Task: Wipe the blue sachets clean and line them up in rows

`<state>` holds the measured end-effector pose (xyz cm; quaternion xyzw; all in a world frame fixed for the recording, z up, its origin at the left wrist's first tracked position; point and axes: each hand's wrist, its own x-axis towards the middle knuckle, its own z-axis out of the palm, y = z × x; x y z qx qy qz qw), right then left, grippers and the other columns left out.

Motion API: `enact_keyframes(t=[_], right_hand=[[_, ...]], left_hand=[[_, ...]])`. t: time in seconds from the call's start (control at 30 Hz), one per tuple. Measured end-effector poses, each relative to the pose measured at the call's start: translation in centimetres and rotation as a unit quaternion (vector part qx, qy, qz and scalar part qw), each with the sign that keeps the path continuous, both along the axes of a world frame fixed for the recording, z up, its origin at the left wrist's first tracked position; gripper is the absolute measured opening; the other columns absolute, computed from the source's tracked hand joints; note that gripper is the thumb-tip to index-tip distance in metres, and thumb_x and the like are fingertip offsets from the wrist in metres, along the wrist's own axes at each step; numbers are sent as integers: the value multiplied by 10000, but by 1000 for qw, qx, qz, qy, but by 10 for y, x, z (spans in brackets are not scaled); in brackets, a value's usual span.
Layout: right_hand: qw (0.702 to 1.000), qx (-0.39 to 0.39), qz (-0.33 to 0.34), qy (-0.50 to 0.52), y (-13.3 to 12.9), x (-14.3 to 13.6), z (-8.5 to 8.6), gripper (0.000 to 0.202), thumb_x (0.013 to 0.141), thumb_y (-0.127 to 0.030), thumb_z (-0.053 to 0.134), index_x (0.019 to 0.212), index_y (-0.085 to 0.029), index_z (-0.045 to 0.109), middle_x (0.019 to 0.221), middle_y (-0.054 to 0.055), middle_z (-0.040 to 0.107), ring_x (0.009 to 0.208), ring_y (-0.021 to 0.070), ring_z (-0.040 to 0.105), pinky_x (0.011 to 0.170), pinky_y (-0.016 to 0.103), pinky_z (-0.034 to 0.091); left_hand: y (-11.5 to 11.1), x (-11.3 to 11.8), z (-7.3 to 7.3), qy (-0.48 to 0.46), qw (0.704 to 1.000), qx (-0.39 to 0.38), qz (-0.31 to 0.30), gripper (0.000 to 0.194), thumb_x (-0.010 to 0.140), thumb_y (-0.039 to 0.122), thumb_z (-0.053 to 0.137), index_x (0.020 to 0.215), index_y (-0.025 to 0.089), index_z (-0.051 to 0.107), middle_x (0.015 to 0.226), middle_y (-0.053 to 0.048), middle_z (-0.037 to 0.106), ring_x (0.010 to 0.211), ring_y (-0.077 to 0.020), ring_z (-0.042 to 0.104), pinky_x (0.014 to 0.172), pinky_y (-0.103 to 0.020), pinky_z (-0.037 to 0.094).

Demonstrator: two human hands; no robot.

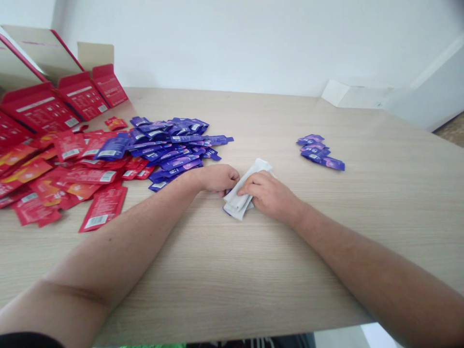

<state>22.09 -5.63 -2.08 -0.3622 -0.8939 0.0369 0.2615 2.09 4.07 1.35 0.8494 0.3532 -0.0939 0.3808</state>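
Observation:
My right hand (266, 193) is closed on a white packet (246, 188) at the middle of the table, with its thumb and fingers pressed on the packet's upper side. A sliver of blue shows under the packet's lower left edge. My left hand (222, 179) touches the packet's left side with curled fingers; a bit of blue shows at its fingertips, too hidden to make out. Left of that hand lies a pile of blue-purple sachets (177, 145). Several more blue-purple sachets (319, 153) lie overlapping to the right, beyond my right hand.
Red sachets (72, 179) spread over the table's left side, partly under the blue ones. Open red boxes (41, 108) stand behind them at the back left. A white box (357, 95) sits against the wall at the back right. The table's (232, 290) front edge is near me.

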Motion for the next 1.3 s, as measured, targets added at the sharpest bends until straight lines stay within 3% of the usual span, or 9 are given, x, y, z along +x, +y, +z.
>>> enact_keyframes(t=[0.1, 0.23, 0.4, 0.53, 0.7, 0.87, 1.03, 1.2, 1.3], right_hand=[[1000, -3, 20, 0, -1, -1, 0, 370, 844, 1, 558, 1077, -225, 735, 1050, 75, 674, 1045, 239, 570, 971, 405, 455], [999, -2, -39, 15, 0, 0, 0, 421, 798, 41, 552, 1079, -214, 734, 1028, 78, 671, 1008, 241, 573, 954, 416, 453], [1000, -12, 12, -4, -1, 0, 2, 373, 829, 8, 558, 1073, -212, 736, 1041, 79, 674, 1047, 241, 568, 966, 404, 455], [999, -4, -44, 6, 0, 1, 1, 393, 815, 24, 555, 1082, -205, 730, 1033, 84, 670, 1018, 244, 573, 966, 424, 448], [1000, -4, 19, -13, -3, -3, 2, 356, 849, -4, 561, 1082, -206, 736, 1052, 78, 677, 1044, 239, 565, 966, 400, 454], [1000, 3, -27, -2, -6, -7, 2, 345, 836, 0, 583, 1070, -196, 745, 1027, 85, 676, 1010, 242, 570, 948, 416, 454], [997, -2, 74, -31, -14, -19, 1, 283, 900, -91, 601, 1085, -239, 755, 1026, 73, 680, 1017, 228, 568, 927, 384, 467], [1000, 2, 6, -5, -11, -14, 0, 310, 866, -44, 599, 1070, -218, 755, 1016, 83, 673, 1005, 233, 574, 932, 407, 458], [999, 2, 49, -12, -12, -17, 0, 297, 879, -64, 598, 1062, -234, 758, 1015, 73, 674, 1006, 230, 570, 929, 396, 460]], left_hand=[[-1, 0, 1, -3, 1000, -2, 2, 100, 799, 233, 517, 791, 194, 608, 639, 25, 646, 523, -106, 611, 458, -171, 419], [-1, 0, 1, 0, 1000, 4, 6, 90, 804, 238, 519, 783, 197, 597, 600, 29, 622, 510, -111, 603, 446, -174, 408], [0, 0, -1, -9, 1000, -7, -5, 92, 805, 224, 513, 781, 194, 596, 620, 27, 628, 505, -107, 606, 432, -171, 407], [0, 0, -1, -5, 1000, -2, 6, 88, 805, 226, 515, 790, 194, 596, 600, 30, 615, 495, -110, 606, 417, -169, 398], [0, 0, 0, -9, 1000, 1, -8, 114, 818, 236, 507, 776, 189, 602, 621, 20, 638, 506, -106, 602, 443, -174, 410], [-1, 0, 2, 2, 1000, 14, 4, 109, 807, 230, 511, 798, 196, 614, 598, 27, 629, 512, -116, 610, 446, -179, 411], [-3, 1, 4, -1, 1000, 9, -5, 141, 834, 240, 506, 743, 188, 601, 555, 30, 601, 476, -107, 574, 442, -181, 407], [-2, 1, 3, -12, 1000, -4, 7, 99, 811, 194, 507, 773, 185, 598, 601, 29, 622, 494, -106, 597, 422, -173, 392], [-2, 0, 3, -8, 1000, -1, 0, 104, 813, 195, 505, 771, 185, 599, 582, 31, 608, 500, -110, 600, 431, -173, 404]])
